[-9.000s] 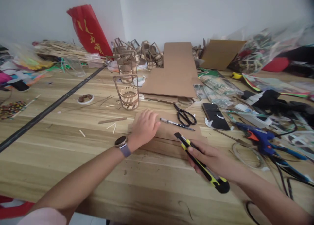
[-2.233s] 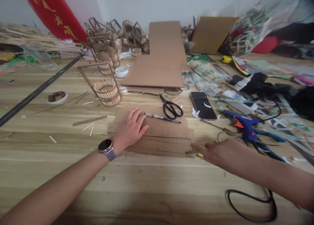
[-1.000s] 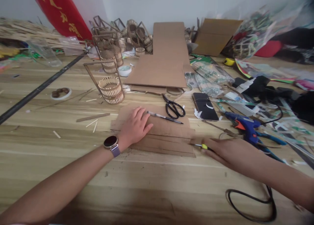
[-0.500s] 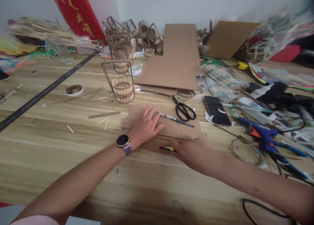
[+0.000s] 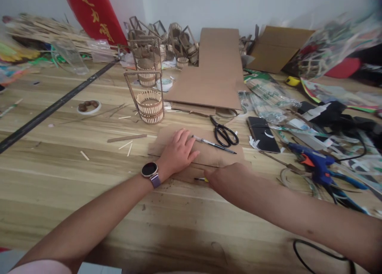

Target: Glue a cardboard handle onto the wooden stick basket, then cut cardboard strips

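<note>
My left hand (image 5: 179,152) lies flat on a piece of brown cardboard (image 5: 167,136), fingers stretched out and thumb apart. My right hand (image 5: 222,178) is closed low over the cardboard's near edge, at a narrow brown strip (image 5: 188,173). Its fingers are mostly hidden beneath it, so what they grip cannot be made out. A thin tool with a dark tip and a yellow part (image 5: 201,179) shows just left of these fingers, its other end covered. On the cardboard lie a pen (image 5: 215,144) and black-handled scissors (image 5: 226,135).
A small slatted basket with a tall handle (image 5: 150,106) stands beyond my left hand, more baskets (image 5: 176,43) behind. A large cardboard sheet (image 5: 205,85) lies at the back. To the right are a phone (image 5: 263,134), a blue glue gun (image 5: 318,162) and blue-handled pliers (image 5: 347,182).
My right hand has shifted slightly left and away from me, covering more of the yellow part. My left hand stays in place on the cardboard.
</note>
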Demonstrator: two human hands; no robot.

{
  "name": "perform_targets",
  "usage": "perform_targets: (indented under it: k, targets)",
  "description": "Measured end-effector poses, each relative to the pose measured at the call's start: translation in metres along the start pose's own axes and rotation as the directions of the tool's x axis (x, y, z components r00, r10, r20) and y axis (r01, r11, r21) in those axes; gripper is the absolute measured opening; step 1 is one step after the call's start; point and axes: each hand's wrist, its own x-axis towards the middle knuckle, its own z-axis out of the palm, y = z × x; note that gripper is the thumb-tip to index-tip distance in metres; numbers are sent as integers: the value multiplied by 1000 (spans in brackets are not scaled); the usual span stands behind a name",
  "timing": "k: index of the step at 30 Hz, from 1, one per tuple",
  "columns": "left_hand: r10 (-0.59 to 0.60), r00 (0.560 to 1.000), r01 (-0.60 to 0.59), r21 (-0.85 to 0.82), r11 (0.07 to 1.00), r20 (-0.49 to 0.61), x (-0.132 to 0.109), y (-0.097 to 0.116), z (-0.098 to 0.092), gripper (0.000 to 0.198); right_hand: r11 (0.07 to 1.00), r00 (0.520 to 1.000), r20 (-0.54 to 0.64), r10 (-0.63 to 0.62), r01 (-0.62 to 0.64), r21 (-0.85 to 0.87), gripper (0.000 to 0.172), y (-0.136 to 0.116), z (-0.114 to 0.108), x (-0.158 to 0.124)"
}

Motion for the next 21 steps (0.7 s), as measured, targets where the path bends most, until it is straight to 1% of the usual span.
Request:
perform_targets:
  k: [2, 6, 11, 13, 17, 21]
  targets:
    - [1, 1000, -1, 0, 1000, 15, 0, 0, -2, 49, 1000, 1000, 17, 6, -6, -3, 30, 3, -3, -4]
    - [-13, 999, 12, 6, 1000, 52, 0, 0, -4, 49, 997, 993, 85, 79, -80, 9, 30, 12, -4, -19]
    - [-10, 998, 9, 10, 1000, 56, -1, -1, -5, 46, 991, 988, 125, 94, -106, 85, 37, 27, 8, -39]
    - [-5, 999, 4, 12, 1000, 54, -1, -1, -5, 46, 992, 990, 103, 95, -103, 74, 37, 30, 14, -45]
    - [-3, 998, 2, 3, 1000, 55, -1, -1, -6, 45, 992, 992, 8, 126, -126, 22, 40, 35, 24, -58]
    - [-1, 999, 1, 8, 1000, 48, -1, -1, -5, 44, 987, 987, -29, 158, -158, 1, 42, 44, 35, -75]
